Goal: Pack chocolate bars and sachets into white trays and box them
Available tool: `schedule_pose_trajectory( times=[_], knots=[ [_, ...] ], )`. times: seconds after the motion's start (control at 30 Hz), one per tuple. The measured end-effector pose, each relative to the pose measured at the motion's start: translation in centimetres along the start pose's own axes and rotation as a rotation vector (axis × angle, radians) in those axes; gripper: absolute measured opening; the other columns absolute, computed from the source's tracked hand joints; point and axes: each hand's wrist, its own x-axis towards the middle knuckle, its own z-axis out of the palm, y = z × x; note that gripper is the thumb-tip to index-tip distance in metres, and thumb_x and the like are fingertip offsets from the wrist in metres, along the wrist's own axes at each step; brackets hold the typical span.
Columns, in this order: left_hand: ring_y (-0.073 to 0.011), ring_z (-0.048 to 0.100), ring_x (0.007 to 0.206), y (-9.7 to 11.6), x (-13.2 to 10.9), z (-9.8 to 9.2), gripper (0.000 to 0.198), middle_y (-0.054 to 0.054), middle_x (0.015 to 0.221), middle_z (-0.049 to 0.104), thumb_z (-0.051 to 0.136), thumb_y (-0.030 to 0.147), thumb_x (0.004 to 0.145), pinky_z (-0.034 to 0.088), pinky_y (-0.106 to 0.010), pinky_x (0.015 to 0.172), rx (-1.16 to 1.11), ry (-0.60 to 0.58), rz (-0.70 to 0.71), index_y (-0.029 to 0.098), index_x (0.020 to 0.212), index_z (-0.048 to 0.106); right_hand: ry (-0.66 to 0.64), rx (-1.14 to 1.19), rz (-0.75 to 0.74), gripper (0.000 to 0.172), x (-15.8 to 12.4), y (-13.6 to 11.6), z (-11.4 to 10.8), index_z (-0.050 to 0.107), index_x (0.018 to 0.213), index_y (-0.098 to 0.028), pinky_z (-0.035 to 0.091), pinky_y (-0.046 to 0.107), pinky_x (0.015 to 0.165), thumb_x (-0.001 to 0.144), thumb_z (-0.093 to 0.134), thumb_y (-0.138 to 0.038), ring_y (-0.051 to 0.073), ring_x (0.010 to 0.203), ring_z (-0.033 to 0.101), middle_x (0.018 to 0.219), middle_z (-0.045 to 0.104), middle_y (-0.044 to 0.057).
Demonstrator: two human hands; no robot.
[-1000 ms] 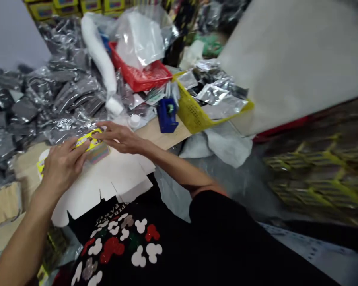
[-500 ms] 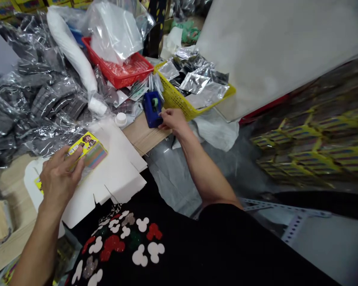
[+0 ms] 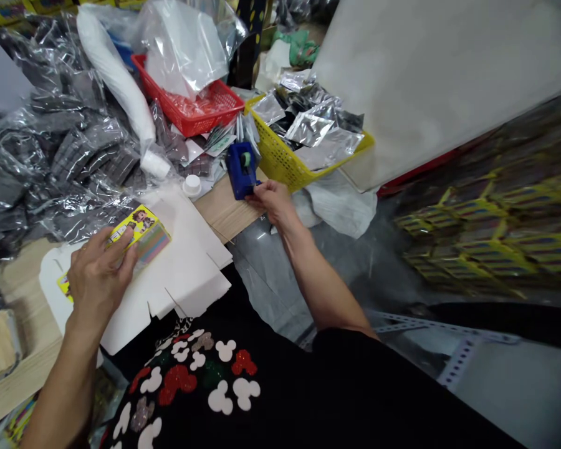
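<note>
My left hand [image 3: 100,268] grips a small yellow printed box [image 3: 152,237], thumb and fingers over its top and near side. The box lies on flat white card sheets [image 3: 187,268] on the wooden table. At the front of a blue tape dispenser [image 3: 240,171], my right hand [image 3: 275,202] has its fingertips pinched together. A thin strip of clear tape seems to run from the small greenish roll [image 3: 246,159] to those fingertips. The fingers partly cover the dispenser's cutting end. A round white cap [image 3: 191,186] sits between the card and the dispenser.
Behind the dispenser stand a yellow basket [image 3: 280,156] of silver packets and a red basket [image 3: 187,121] with plastic bags. Many dark wrapped packets [image 3: 84,143] are heaped at left. Stacked yellow boxes [image 3: 495,243] and a metal frame [image 3: 462,355] stand at right.
My right hand has shifted slightly down and toward me, its fingertips still pinched at the dispenser's front. My left hand stays on the yellow box.
</note>
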Motion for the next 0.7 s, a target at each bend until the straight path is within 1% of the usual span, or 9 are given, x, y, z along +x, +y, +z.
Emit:
schedule_pose_trajectory(
  times=[0.17,0.23,0.27,0.3,0.37,0.43,0.5,0.6,0.7],
  knots=[
    [-0.0356,0.067,0.131,0.7,-0.1,-0.1,0.033,-0.008,0.145,0.069,0.076,0.04,0.095,0.048,-0.058,0.118,-0.02,-0.012,0.016,0.035,0.127,0.081,0.024,-0.099,-0.059,0.024,-1.4,1.8,-0.4,0.044,0.073,-0.025,0.065,0.037,0.085,0.087,0.062,-0.019,0.021,0.092,0.073,0.083,0.062,0.003],
    [-0.0334,0.067,0.131,1.1,-0.3,-0.1,0.032,-0.009,0.143,0.071,0.071,0.04,0.097,0.052,-0.057,0.115,-0.022,-0.029,0.06,0.03,0.125,0.081,0.042,-0.174,-0.212,0.018,-3.2,1.6,-0.3,0.048,0.077,-0.026,0.063,0.041,0.089,0.087,0.063,-0.024,0.024,0.097,0.07,0.089,0.064,0.005],
    [-0.0321,0.068,0.129,1.2,-0.4,-0.1,0.031,-0.009,0.141,0.072,0.069,0.039,0.097,0.053,-0.056,0.114,-0.021,-0.033,0.074,0.028,0.124,0.081,0.019,-0.211,-0.324,0.013,-4.5,1.3,0.0,0.051,0.08,-0.026,0.062,0.041,0.087,0.087,0.063,-0.027,0.024,0.093,0.069,0.089,0.065,0.005],
    [-0.0309,0.069,0.128,1.3,-0.6,0.0,0.029,-0.009,0.139,0.074,0.068,0.038,0.098,0.055,-0.055,0.112,-0.018,-0.029,0.08,0.026,0.121,0.081,-0.051,-0.229,-0.429,0.009,-6.1,0.8,0.5,0.054,0.085,-0.026,0.061,0.04,0.082,0.089,0.062,-0.028,0.022,0.085,0.067,0.086,0.065,0.004],
    [-0.0297,0.071,0.126,1.5,-0.9,0.1,0.026,-0.009,0.135,0.077,0.067,0.037,0.098,0.056,-0.054,0.11,-0.012,-0.007,0.084,0.024,0.115,0.081,-0.316,-0.2,-0.569,0.005,-9.8,-0.6,2.2,0.059,0.093,-0.026,0.056,0.034,0.068,0.093,0.058,-0.03,0.018,0.066,0.061,0.075,0.063,-0.001],
    [-0.0298,0.072,0.126,1.7,-1.2,0.2,0.022,-0.01,0.134,0.078,0.067,0.036,0.099,0.056,-0.054,0.11,-0.012,0.008,0.092,0.023,0.109,0.081,-0.58,-0.132,-0.638,0.013,-13.5,-2.3,4.6,0.066,0.102,-0.025,0.051,0.03,0.062,0.095,0.055,-0.029,0.015,0.06,0.056,0.07,0.061,-0.003],
    [-0.0301,0.072,0.126,1.9,-1.4,0.3,0.018,-0.01,0.133,0.078,0.067,0.034,0.098,0.056,-0.053,0.111,-0.017,0.025,0.103,0.023,0.106,0.08,-0.739,-0.091,-0.69,0.032,-16.0,-3.7,7.0,0.071,0.122,-0.026,0.05,0.029,0.06,0.096,0.053,-0.027,0.014,0.057,0.052,0.068,0.061,-0.005],
    [-0.03,0.072,0.127,2.2,-1.6,0.5,0.014,-0.01,0.135,0.077,0.068,0.032,0.097,0.056,-0.052,0.111,-0.006,0.043,0.1,0.023,0.101,0.078,-0.844,-0.066,-0.684,0.06,-17.2,-4.6,9.9,0.058,0.155,-0.026,0.055,0.032,0.065,0.097,0.05,-0.024,0.015,0.057,0.053,0.068,0.063,-0.006],
    [-0.0305,0.071,0.129,2.5,-1.7,0.6,0.013,-0.011,0.135,0.077,0.067,0.032,0.099,0.056,-0.05,0.111,0.032,0.039,0.112,0.022,0.099,0.074,-0.871,-0.093,-0.612,0.073,-16.9,-4.5,11.3,0.044,0.165,-0.016,0.061,0.036,0.073,0.093,0.051,-0.02,0.019,0.064,0.063,0.071,0.069,-0.003]
  ],
)
